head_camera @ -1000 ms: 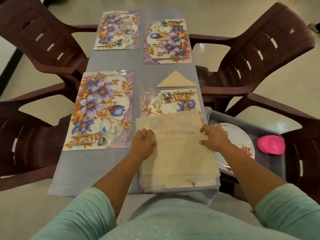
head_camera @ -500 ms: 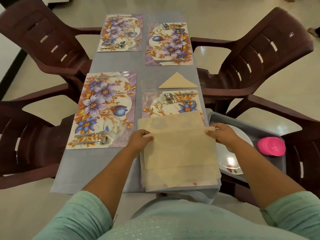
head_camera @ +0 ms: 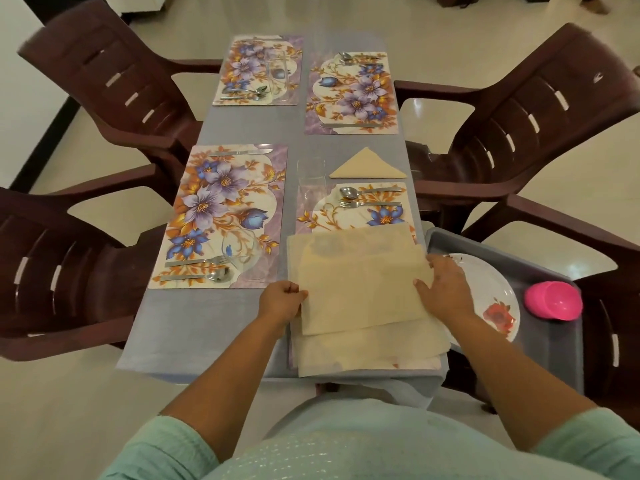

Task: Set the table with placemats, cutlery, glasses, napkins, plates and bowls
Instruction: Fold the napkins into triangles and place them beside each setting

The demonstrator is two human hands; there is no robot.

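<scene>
Four flowered placemats [head_camera: 221, 216] lie on the table [head_camera: 207, 323], with four brown chairs [head_camera: 104, 81] around it. One folded triangular napkin [head_camera: 367, 165] sits beyond the near right placemat. On that placemat an unfolded napkin [head_camera: 360, 289] lies between both hands: left hand [head_camera: 282, 301] pinches its left edge, right hand [head_camera: 446, 292] presses flat on its right edge.

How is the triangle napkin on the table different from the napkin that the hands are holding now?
The triangle napkin is already folded small; the held napkin is a wide rectangular sheet, only partly folded. The triangle napkin lies alone beyond the near right placemat; the held napkin covers that placemat's near part, the left hand gripping its left edge, the right hand on its right. Both are pale beige.
</scene>
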